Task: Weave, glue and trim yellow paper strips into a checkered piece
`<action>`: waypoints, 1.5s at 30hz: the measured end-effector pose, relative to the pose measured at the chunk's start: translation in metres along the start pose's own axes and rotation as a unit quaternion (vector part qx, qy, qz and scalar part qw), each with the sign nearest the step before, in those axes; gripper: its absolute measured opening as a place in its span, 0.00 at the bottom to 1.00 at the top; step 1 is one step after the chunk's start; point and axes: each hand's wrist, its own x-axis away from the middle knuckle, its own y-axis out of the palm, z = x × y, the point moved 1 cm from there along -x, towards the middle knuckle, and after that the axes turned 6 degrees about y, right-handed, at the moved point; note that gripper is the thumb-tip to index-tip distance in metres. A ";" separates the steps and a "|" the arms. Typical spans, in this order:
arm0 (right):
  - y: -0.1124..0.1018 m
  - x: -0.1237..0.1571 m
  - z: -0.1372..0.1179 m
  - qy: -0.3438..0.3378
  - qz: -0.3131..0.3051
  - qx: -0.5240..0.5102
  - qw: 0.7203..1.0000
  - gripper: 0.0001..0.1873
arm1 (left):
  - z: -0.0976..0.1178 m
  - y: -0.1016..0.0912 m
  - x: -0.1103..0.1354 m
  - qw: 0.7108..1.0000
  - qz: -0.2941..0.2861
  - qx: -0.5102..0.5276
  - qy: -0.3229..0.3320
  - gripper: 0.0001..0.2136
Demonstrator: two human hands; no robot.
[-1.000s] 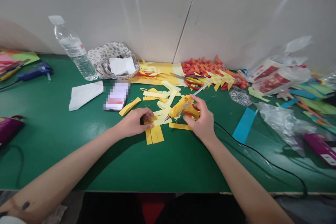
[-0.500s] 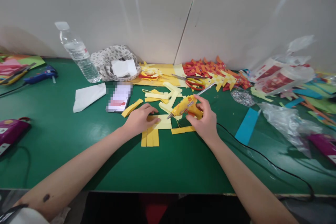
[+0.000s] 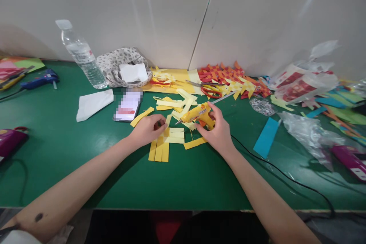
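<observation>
My right hand [image 3: 216, 129] is wrapped round a yellow hot glue gun [image 3: 198, 115], its nozzle pointing left and a clear glue stick [image 3: 224, 97] poking out of its back. My left hand [image 3: 147, 129] pinches the end of a pale yellow paper strip [image 3: 168, 121], lifted near the nozzle. Below lies a set of crossed strips, with darker yellow strips [image 3: 158, 151] running toward me and pale strips [image 3: 176, 135] out to the right. The fingers hide where they cross. Another yellow strip [image 3: 195, 143] lies under the right hand.
Loose pale strips [image 3: 185, 103], scissors [image 3: 211, 89] and red woven paper fish [image 3: 220, 74] lie behind the hands. To the left are a phone [image 3: 127, 106] and a water bottle [image 3: 82, 59]. The gun's black cord [image 3: 265, 164] runs right, past a blue strip [image 3: 266, 137].
My left hand has risen from lying on the crossed strips and now pinches one pale strip up. The glue gun has shifted slightly left, its nozzle near that strip.
</observation>
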 end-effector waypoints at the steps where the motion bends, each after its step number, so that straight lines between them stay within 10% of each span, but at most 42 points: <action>1: 0.002 0.001 0.000 -0.012 -0.004 0.006 1.000 0.37 | 0.000 0.000 0.000 1.000 0.003 0.011 -0.010 0.07; 45: 0.012 0.007 -0.002 -0.123 0.001 0.060 0.991 0.32 | -0.002 0.000 0.002 0.999 0.004 0.018 -0.030 0.06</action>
